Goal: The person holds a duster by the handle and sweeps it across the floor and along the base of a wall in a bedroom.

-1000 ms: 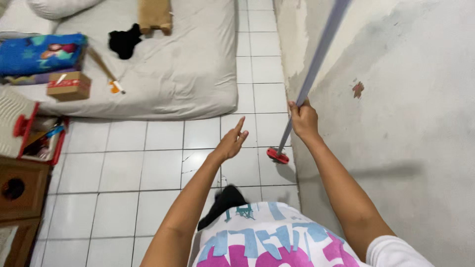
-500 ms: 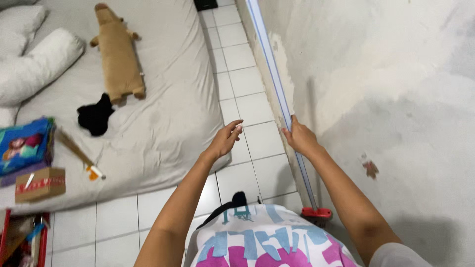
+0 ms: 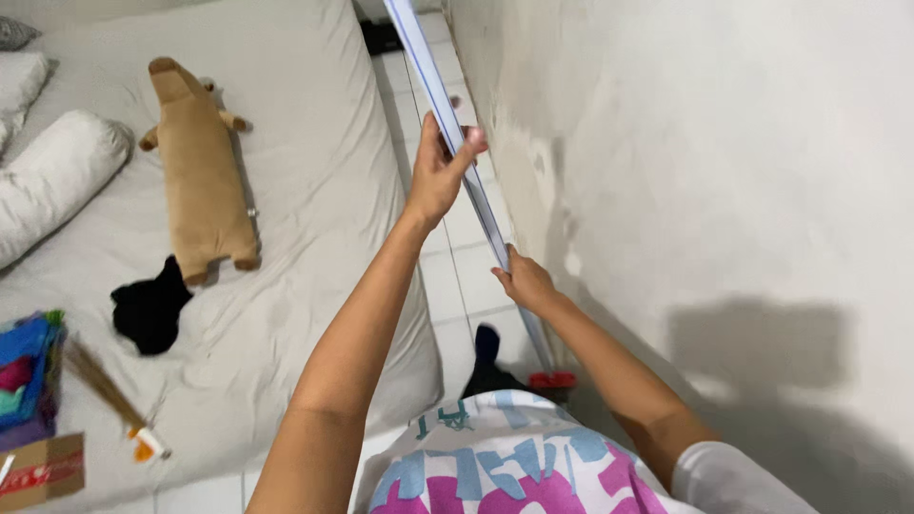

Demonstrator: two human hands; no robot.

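Note:
A long grey-blue pole [image 3: 470, 186] with a red head [image 3: 552, 380] at its lower end stands close to the white wall, its head on the tiled floor. My left hand [image 3: 440, 168] grips the pole high up. My right hand [image 3: 525, 282] grips it lower down, nearer the red head. The pole's upper end runs out of the top of the view.
A grey mattress [image 3: 314, 200] lies on the floor to the left, with a tan plush toy [image 3: 197, 171], a black cloth [image 3: 149, 310], white pillows [image 3: 52, 176], a small broom [image 3: 107, 397] and a cardboard box [image 3: 38, 468] on it. A stained white wall [image 3: 714, 190] rises on the right.
My left hand, free and open before, has reached up and closed on the pole. The view has swung up along the mattress, and the pole now leans steeply beside the wall.

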